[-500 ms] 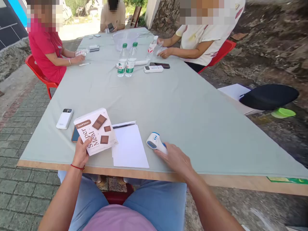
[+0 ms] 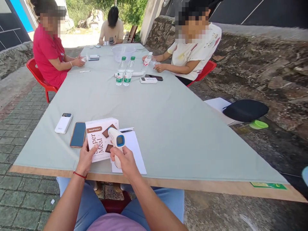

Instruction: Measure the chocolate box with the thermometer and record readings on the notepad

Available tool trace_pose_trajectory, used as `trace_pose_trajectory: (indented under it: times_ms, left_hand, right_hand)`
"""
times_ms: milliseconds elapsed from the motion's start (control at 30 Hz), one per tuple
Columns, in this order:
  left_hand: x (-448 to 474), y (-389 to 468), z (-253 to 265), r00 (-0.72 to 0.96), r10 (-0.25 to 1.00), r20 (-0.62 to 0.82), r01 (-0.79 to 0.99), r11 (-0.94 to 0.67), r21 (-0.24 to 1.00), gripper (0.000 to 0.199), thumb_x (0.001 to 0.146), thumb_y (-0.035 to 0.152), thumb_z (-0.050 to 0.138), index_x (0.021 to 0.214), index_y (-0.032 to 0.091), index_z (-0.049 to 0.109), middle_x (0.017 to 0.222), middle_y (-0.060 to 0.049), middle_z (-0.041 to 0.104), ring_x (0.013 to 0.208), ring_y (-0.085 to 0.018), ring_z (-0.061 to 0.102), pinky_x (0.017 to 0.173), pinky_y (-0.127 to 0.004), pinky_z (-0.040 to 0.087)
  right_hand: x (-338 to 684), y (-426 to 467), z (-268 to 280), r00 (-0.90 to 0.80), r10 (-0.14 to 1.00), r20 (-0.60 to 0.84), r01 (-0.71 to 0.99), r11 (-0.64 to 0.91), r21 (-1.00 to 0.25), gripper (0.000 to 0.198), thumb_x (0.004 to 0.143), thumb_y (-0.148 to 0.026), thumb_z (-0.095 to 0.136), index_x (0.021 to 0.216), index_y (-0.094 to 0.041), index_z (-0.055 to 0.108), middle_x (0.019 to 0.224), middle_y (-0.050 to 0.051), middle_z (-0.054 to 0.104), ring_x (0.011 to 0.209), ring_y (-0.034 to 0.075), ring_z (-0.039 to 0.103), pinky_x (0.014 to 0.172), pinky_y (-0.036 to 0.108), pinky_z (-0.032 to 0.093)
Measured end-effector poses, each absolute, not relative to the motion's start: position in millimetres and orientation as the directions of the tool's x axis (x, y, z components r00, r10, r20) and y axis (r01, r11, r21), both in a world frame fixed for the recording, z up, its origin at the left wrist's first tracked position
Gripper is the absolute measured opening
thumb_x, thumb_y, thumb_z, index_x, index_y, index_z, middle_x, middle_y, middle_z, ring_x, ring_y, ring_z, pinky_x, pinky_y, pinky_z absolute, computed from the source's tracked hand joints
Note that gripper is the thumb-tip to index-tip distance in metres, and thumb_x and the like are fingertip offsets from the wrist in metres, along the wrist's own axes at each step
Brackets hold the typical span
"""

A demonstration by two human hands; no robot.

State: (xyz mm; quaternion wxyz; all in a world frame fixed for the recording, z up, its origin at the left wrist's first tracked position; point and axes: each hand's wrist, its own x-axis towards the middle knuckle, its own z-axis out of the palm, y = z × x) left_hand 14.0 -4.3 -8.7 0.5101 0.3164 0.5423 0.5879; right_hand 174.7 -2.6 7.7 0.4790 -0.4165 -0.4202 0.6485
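Above the table, the thermometer points lengthwise forward and slightly left.

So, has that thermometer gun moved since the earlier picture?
Yes, the thermometer gun moved left: it was right of the white paper, now it's in front of the box.

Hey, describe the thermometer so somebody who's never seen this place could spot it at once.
Start at the near side of the long grey-covered table. There, the left hand holds a white box, and the right hand grips the thermometer. Unlike the box and the paper nearby, it is gun-shaped, with a blue-rimmed screen.
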Motion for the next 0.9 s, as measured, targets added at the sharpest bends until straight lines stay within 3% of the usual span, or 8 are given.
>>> trace_pose_trajectory:
  times_ms: [133,533,700,900]
  left_hand:
    - [13,-6,-11,-0.267,0.947,-0.178,-0.233,0.116,0.965,0.062,0.066,0.044,0.082,0.12,0.022,0.062,0.113,-0.008,0.071,0.101,-0.027,0.067,0.087,-0.038,0.054]
    - [9,-2,-12,-0.272,0.944,-0.184,-0.217,0.127,0.968,0.06,0.066,0.045,0.082,0.117,0.019,0.063,0.118,-0.01,0.069,0.107,-0.028,0.065,0.091,-0.039,0.052]
    - [8,-1,-14,-0.279,0.941,-0.193,-0.223,0.132,0.966,0.059,0.067,0.044,0.081,0.117,0.02,0.063,0.113,-0.008,0.071,0.101,-0.026,0.066,0.087,-0.038,0.053]
    - [7,-1,-16,-0.293,0.939,-0.179,-0.202,0.122,0.972,0.056,0.066,0.044,0.082,0.114,0.021,0.064,0.112,-0.007,0.071,0.101,-0.025,0.066,0.088,-0.038,0.052]
  right_hand:
    - [171,3,6,-0.169,0.965,-0.2,-0.167,-0.228,-0.959,0.032,0.076,-0.051,0.063,0.073,-0.02,0.057,0.053,-0.004,0.052,0.053,0.013,0.046,0.055,0.027,0.037]
    - [165,4,12,-0.128,0.969,-0.213,-0.097,-0.226,-0.969,0.029,0.079,-0.049,0.059,0.078,-0.021,0.056,0.053,-0.005,0.053,0.053,0.014,0.047,0.055,0.027,0.037]
    - [168,-4,31,-0.178,0.959,-0.221,-0.116,-0.243,-0.963,0.029,0.078,-0.049,0.062,0.076,-0.021,0.055,0.056,-0.004,0.054,0.056,0.014,0.048,0.056,0.027,0.037]
    - [182,-21,75,-0.223,0.971,-0.088,-0.249,-0.144,-0.958,0.024,0.082,-0.045,0.06,0.082,-0.021,0.056,0.068,-0.002,0.056,0.067,0.014,0.049,0.062,0.027,0.04]
